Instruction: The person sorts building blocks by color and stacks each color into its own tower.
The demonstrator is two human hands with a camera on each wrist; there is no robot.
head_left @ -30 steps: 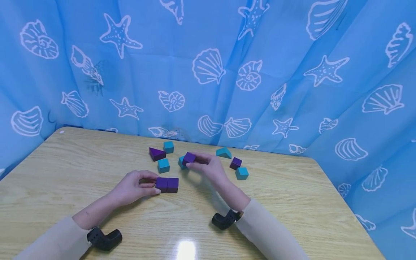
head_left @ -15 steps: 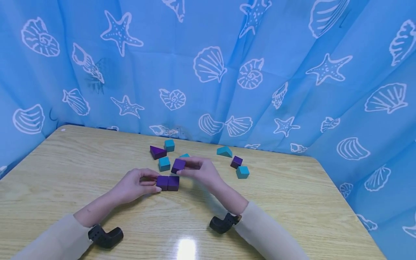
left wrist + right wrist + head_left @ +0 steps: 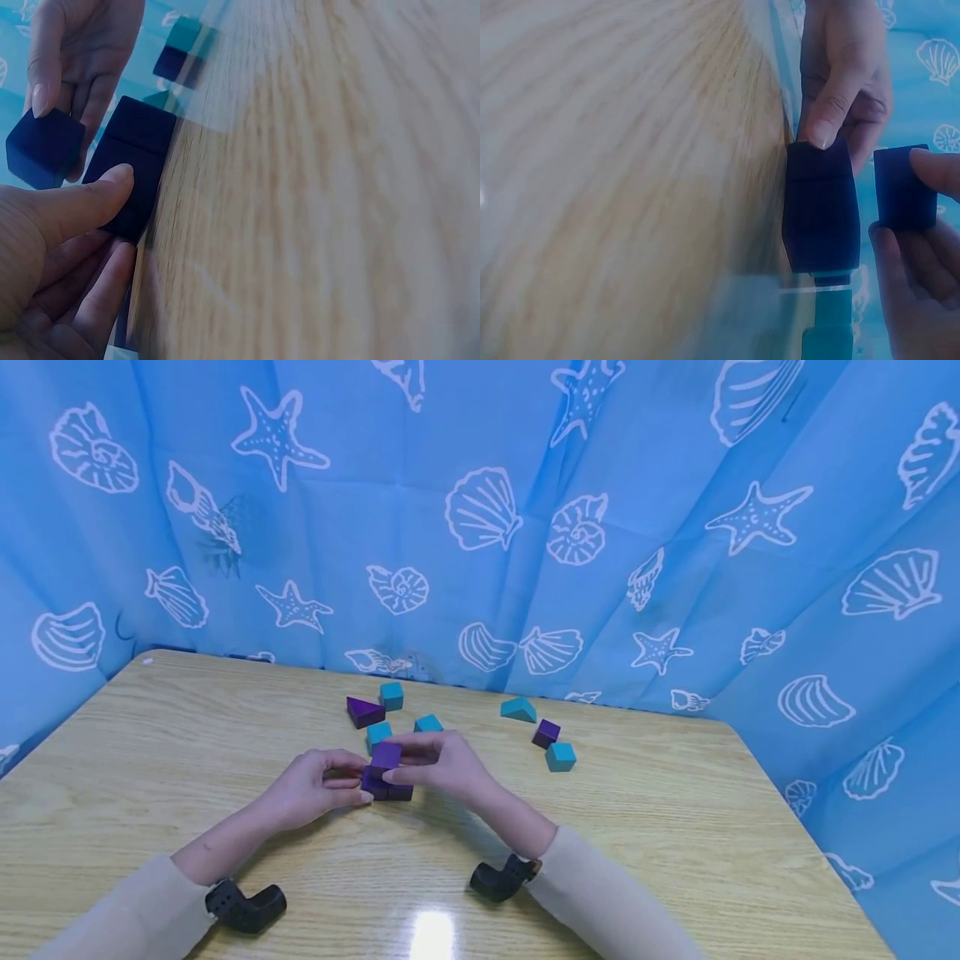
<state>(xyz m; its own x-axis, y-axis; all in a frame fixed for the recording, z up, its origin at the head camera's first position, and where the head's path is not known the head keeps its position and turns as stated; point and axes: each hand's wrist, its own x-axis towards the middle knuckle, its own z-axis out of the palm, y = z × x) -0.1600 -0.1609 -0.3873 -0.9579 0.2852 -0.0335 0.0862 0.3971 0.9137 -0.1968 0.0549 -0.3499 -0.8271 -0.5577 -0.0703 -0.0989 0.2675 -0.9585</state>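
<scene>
"What is at the left?"

"The left hand (image 3: 309, 789), its thumb and fingers pinching the left cube (image 3: 375, 786), purple, on the table (image 3: 172, 743)."

"And beside that?"

"The raised cube (image 3: 386, 754), also purple, just above; both wrist views show a gap beneath it. The right cube (image 3: 402, 794) touches the left cube side to side. Then the right hand (image 3: 452, 768), grasping the raised cube between thumb and fingertips. Farther right is a teal cube (image 3: 560, 758)."

"How is this best done?"

"I'd want the left pinch steady but light, so the two lower cubes don't part. Over their seam, the raised cube should come down flat and square. To release, thumb and fingertips should spread evenly; a sideways tug could knock it askew."
</scene>
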